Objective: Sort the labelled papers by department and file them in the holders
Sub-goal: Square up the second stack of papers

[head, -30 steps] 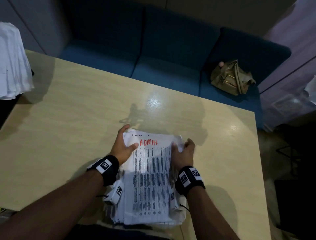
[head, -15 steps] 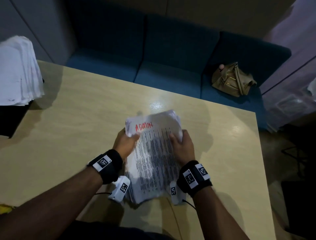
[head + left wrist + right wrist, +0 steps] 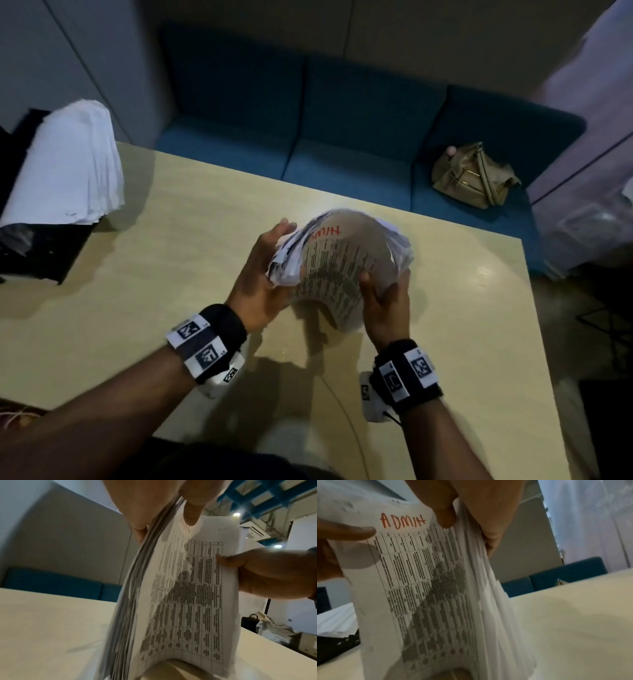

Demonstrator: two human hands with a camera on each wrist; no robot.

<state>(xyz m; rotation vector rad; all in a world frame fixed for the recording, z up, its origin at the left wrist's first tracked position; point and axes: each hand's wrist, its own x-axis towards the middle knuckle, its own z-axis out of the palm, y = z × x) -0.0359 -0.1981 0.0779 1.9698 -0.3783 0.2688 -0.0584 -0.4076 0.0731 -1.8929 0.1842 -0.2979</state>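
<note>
Where hands (image 3: 263,281) clutch it, ADMIN stack (image 3: 342,260): edges blurred, lower sheets unreadable.

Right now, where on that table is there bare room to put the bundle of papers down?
Bare tabletop between the left hand and the white stack; more right of the right hand, toward the edge. The left corner is crowded by that stack on the black holder.

An office lounge is suggested: a pale surface (image 3: 144,260), a blue sofa (image 3: 342,137) behind, stacked papers (image 3: 68,164) at upper left.
</note>
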